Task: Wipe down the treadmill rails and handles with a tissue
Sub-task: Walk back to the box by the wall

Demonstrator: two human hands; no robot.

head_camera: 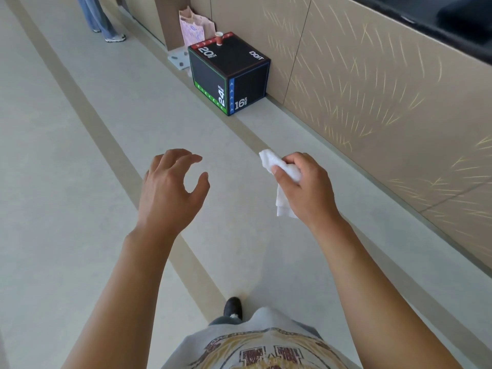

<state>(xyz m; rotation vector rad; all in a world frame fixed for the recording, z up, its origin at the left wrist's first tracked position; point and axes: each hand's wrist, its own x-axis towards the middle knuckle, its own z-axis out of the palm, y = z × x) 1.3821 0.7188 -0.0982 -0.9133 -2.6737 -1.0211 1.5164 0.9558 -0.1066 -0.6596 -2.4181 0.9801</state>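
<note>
The right hand [306, 187] has its grip clamped on a crumpled white tissue [283, 179], thumb pressing it against the curled fingers, with one bunched end sticking up past the thumb and a loose tail hanging below the palm. The left hand [170, 187] holds nothing, its fingers spread apart and curved in the air over the pale floor [66, 155]. No treadmill, rail or handle shows anywhere in this view, so the wiping looks not yet begun, or the person is between machines; I cannot tell which. A black plyo box [229, 73] stands against the patterned wall [372, 102] ahead, with a small red cup [219, 38] on its top and a pink paper bag [193, 29] just behind it; another person's legs [101, 20] are at the far left. One dark shoe [233, 307] is stepping forward below. The main risk is the tissue itself: it is thin and held only at its middle, so the dangling tail could snag and tear on a rail edge, or the wad could slip out if the grip loosens while walking. The box sits near the walking line beside the wall, and a careless step could clip it and tip the cup
</note>
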